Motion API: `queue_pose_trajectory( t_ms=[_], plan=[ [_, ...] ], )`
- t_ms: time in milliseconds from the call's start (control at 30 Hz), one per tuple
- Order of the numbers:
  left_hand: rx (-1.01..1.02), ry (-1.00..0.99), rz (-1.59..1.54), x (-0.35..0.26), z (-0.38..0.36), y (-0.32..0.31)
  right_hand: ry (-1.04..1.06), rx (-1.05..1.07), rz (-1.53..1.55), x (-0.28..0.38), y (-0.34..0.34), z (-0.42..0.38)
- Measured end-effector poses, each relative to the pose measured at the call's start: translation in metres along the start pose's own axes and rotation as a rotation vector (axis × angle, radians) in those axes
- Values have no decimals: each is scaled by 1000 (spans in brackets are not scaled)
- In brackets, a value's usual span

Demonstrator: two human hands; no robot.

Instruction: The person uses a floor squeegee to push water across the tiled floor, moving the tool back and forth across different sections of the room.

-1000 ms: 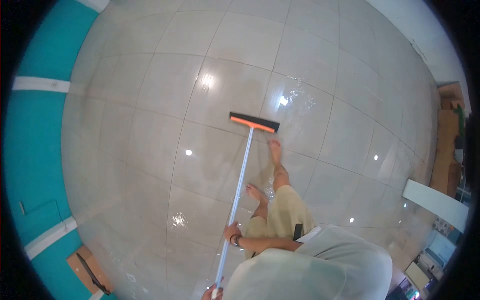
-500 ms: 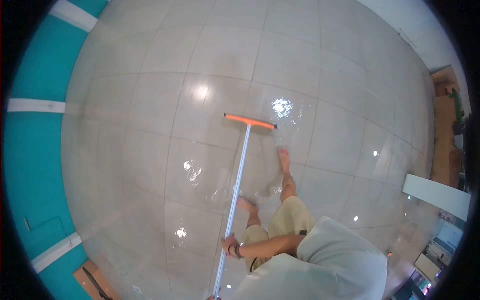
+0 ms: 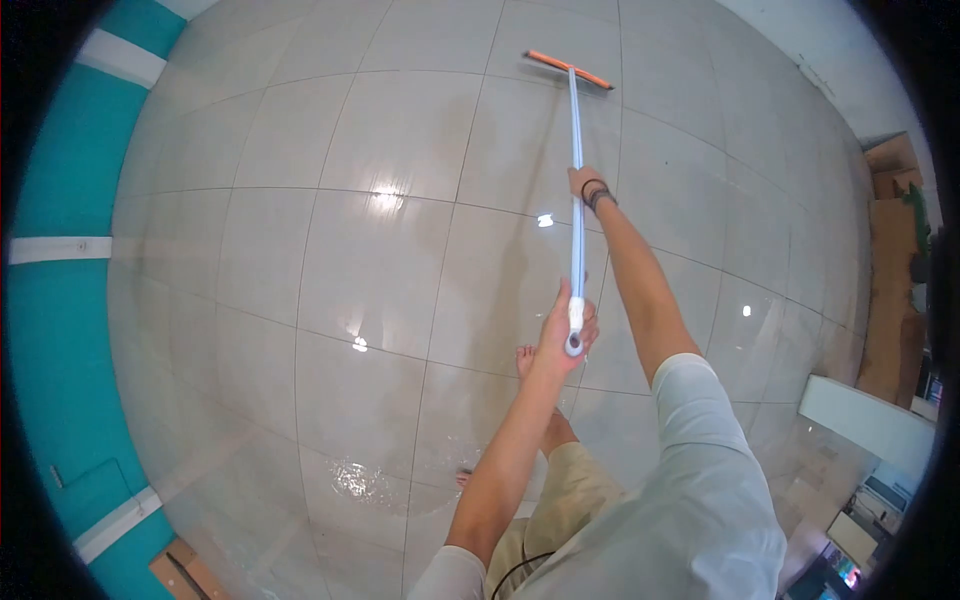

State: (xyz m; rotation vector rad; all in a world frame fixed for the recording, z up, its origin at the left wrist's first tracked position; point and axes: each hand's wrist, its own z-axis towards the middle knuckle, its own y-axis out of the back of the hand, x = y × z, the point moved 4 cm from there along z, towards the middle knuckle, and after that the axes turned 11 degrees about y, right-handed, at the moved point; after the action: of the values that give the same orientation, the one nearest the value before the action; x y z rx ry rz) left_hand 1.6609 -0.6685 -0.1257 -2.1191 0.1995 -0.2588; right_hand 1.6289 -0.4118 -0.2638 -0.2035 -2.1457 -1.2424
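Observation:
A floor squeegee with an orange head and a pale blue pole stretches away from me. My left hand is wrapped round the white end of the pole, close to its hanging loop. Farther up, my right hand grips the same pole, dark bands around its wrist. The orange head is out ahead at the top of the view, over the pale floor tiles. Below my left arm, my bare feet show in part, one beside the left hand.
Water glistens on the tiles at lower left. A teal wall with white pillars runs along the left. Cardboard leans at the right wall, near a white ledge and a cluttered desk. A cardboard box lies at bottom left.
The squeegee head has moved away from me, up and to the right. Both arms now reach forward; my left hand, barely in view before, has come fully into sight on the pole's end.

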Motion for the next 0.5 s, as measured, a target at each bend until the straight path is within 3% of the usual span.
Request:
queue_pose_trajectory(
  t_ms=[33,100,167,200,267,333,367,400,433,500],
  plan=[
    [-11,0,2,4,1,5,28,93,-113,4,5,-4],
    [90,29,-62,24,-2,19,-114,50,-94,-7,1,-20],
    [89,19,-112,53,-32,49,-75,57,-163,-75,-68,-22],
    [104,41,-159,72,-50,70,-110,157,-45,-61,-71,-64],
    [59,59,-205,107,-97,110,319,351,-629,-78,-143,-113],
    [-9,52,-214,144,-159,144,-163,234,-30,-63,-148,-206],
    [-14,53,-217,160,-190,161,-98,222,-89,-87,-188,-234],
    [-15,46,-212,179,-223,174,-211,316,-15,-42,-166,-295],
    [-20,32,-210,201,-258,186,-8,151,-252,-97,-243,-320],
    [-88,39,-219,248,-331,210,-158,338,-57,-56,-236,-424]
  ],
)
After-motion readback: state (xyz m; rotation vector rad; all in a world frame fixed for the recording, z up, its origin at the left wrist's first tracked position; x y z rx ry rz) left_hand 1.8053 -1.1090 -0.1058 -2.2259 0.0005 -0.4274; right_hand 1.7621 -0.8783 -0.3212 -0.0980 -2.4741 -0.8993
